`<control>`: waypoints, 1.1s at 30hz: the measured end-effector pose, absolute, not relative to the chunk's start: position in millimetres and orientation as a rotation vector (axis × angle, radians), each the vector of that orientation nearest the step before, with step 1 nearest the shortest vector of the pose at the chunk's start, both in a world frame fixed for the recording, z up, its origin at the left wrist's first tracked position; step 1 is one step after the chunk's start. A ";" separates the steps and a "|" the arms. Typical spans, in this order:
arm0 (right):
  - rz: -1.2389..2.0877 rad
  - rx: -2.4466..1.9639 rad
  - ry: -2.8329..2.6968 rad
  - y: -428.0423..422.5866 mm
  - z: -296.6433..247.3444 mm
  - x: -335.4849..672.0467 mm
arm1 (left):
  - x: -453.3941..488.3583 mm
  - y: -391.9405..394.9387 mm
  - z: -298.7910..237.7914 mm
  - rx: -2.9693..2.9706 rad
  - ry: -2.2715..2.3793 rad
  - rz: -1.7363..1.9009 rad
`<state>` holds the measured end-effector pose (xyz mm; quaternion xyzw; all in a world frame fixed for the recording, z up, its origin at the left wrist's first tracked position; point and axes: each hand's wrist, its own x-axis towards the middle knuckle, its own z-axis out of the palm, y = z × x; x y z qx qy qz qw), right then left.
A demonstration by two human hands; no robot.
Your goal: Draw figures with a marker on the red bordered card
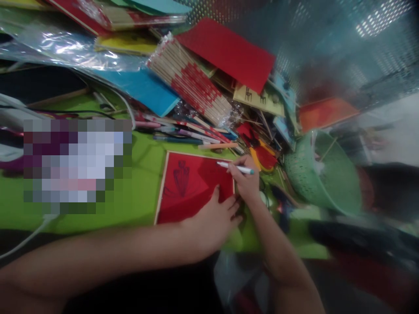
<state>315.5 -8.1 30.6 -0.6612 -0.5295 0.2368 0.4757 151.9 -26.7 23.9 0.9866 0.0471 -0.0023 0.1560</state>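
Note:
A red board [196,192] with a pale edge lies on the green tabletop, a dark line drawing [181,176] on its left half. My left hand [212,218] rests with fingers spread over the board's lower right part. Above its right side, my right hand [246,176] grips a white marker [240,168] with a teal end. The marker's dark tip points left, over the upper right of the red surface. Whether the tip touches the board I cannot tell.
Behind the board lie several pens [190,135], a plastic-wrapped bundle of sticks [193,83] and a red sheet [229,50]. Orange-handled scissors [262,152] and a green basket [327,174] stand to the right. A pixelated area covers the left, near a white cable [29,240].

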 end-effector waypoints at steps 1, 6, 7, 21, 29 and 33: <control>0.571 -1.617 -1.300 -8.3 30.2 315.8 | 152.0 -26.6 24.3 2.823 0.131 -0.022; 0.533 -1.656 -1.298 -8.9 29.6 316.9 | 153.0 -26.8 23.1 2.821 0.125 -0.061; 0.535 -1.661 -1.299 -9.0 29.5 317.2 | 153.1 -26.9 22.5 2.818 0.127 -0.055; 0.567 -1.617 -1.256 -9.2 32.4 314.4 | 152.5 -27.4 24.5 2.817 0.129 -0.033; 0.559 -1.627 -1.269 -9.0 31.1 316.3 | 152.7 -27.6 22.4 2.834 0.141 0.013; 0.551 -1.618 -1.270 -10.9 32.3 316.0 | 153.5 -27.0 21.8 2.820 0.124 -0.024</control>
